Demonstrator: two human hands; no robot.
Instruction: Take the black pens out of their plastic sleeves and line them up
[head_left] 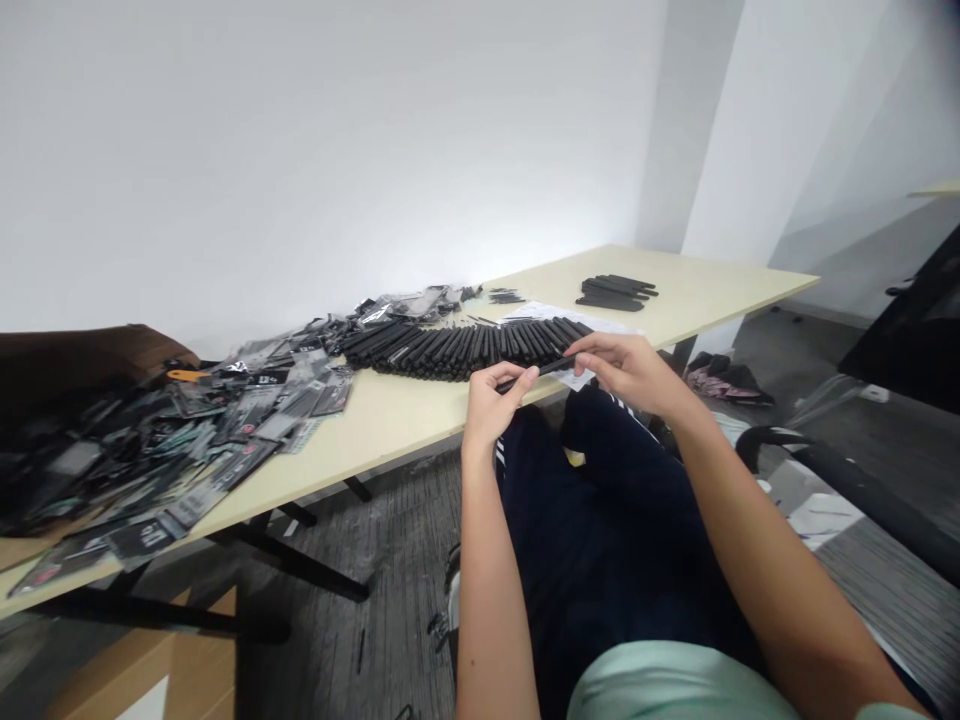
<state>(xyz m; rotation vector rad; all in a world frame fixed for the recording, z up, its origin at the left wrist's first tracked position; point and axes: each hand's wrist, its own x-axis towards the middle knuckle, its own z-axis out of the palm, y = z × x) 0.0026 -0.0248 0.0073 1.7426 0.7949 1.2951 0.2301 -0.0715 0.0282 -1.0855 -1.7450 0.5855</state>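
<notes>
Between my two hands, just over the table's front edge, is a thin black pen-like stick. My left hand pinches its left end between thumb and fingers. My right hand has its fingertips closed on the other end. Right behind the hands lies a long row of similar black sticks, packed side by side on the table. A white paper sheet lies partly under the row and my right hand. Whether the stick is a pen is too small to tell.
On the left of the pale table a heap of small plastic packets spreads beside a brown box. A smaller bundle of black sticks lies farther back right. A cardboard box stands on the floor below.
</notes>
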